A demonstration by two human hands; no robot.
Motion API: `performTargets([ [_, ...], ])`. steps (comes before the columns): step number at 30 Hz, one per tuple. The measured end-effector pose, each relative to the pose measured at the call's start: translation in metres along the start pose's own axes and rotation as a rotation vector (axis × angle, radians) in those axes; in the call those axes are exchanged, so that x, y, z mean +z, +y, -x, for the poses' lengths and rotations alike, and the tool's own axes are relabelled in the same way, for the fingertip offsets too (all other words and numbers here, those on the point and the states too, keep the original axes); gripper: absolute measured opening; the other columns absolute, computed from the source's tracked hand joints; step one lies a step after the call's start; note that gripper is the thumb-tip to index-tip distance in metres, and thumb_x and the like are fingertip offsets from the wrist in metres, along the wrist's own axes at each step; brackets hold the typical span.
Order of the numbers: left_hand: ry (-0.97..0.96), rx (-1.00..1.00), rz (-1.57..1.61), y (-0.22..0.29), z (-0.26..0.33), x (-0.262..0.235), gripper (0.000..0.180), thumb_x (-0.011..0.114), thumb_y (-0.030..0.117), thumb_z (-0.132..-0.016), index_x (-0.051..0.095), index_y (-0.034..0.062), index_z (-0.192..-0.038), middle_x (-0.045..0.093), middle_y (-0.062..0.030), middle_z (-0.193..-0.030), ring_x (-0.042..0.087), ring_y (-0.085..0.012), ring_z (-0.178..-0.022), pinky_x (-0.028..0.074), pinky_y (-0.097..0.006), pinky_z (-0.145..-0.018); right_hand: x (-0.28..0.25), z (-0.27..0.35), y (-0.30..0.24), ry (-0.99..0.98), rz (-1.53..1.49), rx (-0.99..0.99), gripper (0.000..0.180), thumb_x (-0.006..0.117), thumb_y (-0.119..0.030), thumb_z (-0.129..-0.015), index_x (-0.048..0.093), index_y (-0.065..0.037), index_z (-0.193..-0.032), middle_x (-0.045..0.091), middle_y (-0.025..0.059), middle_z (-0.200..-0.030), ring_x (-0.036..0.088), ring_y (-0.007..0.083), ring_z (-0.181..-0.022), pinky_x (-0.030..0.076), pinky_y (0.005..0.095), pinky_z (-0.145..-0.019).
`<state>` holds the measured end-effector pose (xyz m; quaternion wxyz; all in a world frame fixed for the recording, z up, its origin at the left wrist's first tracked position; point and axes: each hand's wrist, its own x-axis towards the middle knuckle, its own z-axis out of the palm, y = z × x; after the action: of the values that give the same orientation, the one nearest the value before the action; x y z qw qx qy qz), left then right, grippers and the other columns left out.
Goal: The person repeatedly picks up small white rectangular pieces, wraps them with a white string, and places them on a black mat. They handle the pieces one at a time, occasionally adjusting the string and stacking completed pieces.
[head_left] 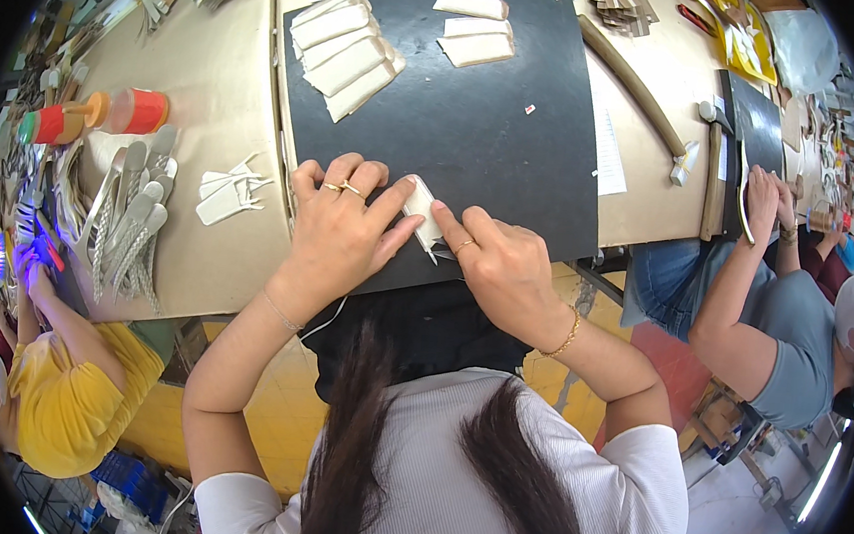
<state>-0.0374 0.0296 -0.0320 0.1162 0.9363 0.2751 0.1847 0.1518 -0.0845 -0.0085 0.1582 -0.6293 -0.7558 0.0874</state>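
**Currently: one cream piece in hand, two batches set aside on the mat**

Roughly mid-batch, judged from the layout. A small cream folded piece [422, 213] is pinched at the near edge of the black cutting mat [499, 122], between both hands. The left hand [338, 228] is laid flat with fingers spread, thumb and forefinger pressed onto the piece's left side. The right hand [501, 263] is closed around the piece's right edge, forefinger pressed on top. Neither hand is clear of it; whether a tool is held cannot be told.

Done, as it appears: a fanned stack of cream pieces [347, 52] is lying at the far left corner of the mat, and a smaller group of three [474, 32] at the far middle. The shapes look alike, so these are taken as processed or queued; which one cannot be told.

Left of the mat, white cut shapes [227, 191] and a fan of grey strips [133, 219] are lying on the brown paper-covered table [211, 79]. Two other people are at work beside the table, left and right.
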Motion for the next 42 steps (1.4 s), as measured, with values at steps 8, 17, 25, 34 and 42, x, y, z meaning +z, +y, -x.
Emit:
performTargets([
  [8,-0.035,0.048,-0.001,-0.003,-0.001,0.0,0.037,0.085,0.031,-0.079,0.075,0.0194,-0.114,0.06,-0.001,-0.105,0.056,-0.0211,-0.106,0.032,-0.045,-0.091,-0.001,-0.002,-0.005,-0.028,0.141,-0.056,0.049,0.067,-0.01,-0.081,0.069,0.0,-0.128,0.048,0.0029,-0.083,0.058,0.0116,-0.062,0.049,0.0273,-0.056],
  [17,0.023,-0.086,-0.044,-0.014,0.009,-0.006,0.041,0.086,0.034,-0.078,0.076,0.0246,-0.117,0.058,-0.0009,-0.105,0.054,-0.0224,-0.106,0.031,-0.048,-0.095,0.008,-0.018,0.007,-0.009,0.019,-0.115,0.047,0.067,-0.01,-0.082,0.069,-0.001,-0.128,0.049,0.0034,-0.082,0.06,0.013,-0.063,0.05,0.0285,-0.056],
  [25,0.03,-0.092,-0.032,-0.015,0.011,-0.003,0.042,0.086,0.035,-0.078,0.076,0.025,-0.117,0.057,-0.001,-0.104,0.053,-0.0231,-0.106,0.032,-0.05,-0.097,-0.003,0.003,0.011,-0.039,0.006,-0.129,0.044,0.067,-0.007,-0.082,0.07,0.002,-0.125,0.049,0.0043,-0.083,0.06,0.0128,-0.062,0.051,0.0282,-0.056],
  [34,0.013,-0.089,-0.038,-0.015,0.01,-0.004,0.043,0.085,0.035,-0.079,0.075,0.0243,-0.119,0.056,-0.0016,-0.107,0.053,-0.0236,-0.109,0.032,-0.05,-0.099,-0.005,0.001,0.005,-0.058,0.046,-0.11,0.041,0.067,-0.01,-0.083,0.069,0.002,-0.122,0.05,0.0036,-0.083,0.061,0.012,-0.063,0.051,0.028,-0.056],
  [42,-0.134,-0.218,0.059,-0.001,0.001,-0.015,0.042,0.081,0.029,-0.084,0.07,0.016,-0.123,0.057,-0.0054,-0.111,0.05,-0.027,-0.113,0.033,-0.044,-0.098,-0.009,-0.003,0.001,-0.082,0.121,-0.157,0.04,0.067,-0.011,-0.083,0.068,0.003,-0.121,0.049,0.0038,-0.082,0.06,0.0108,-0.062,0.051,0.0279,-0.055],
])
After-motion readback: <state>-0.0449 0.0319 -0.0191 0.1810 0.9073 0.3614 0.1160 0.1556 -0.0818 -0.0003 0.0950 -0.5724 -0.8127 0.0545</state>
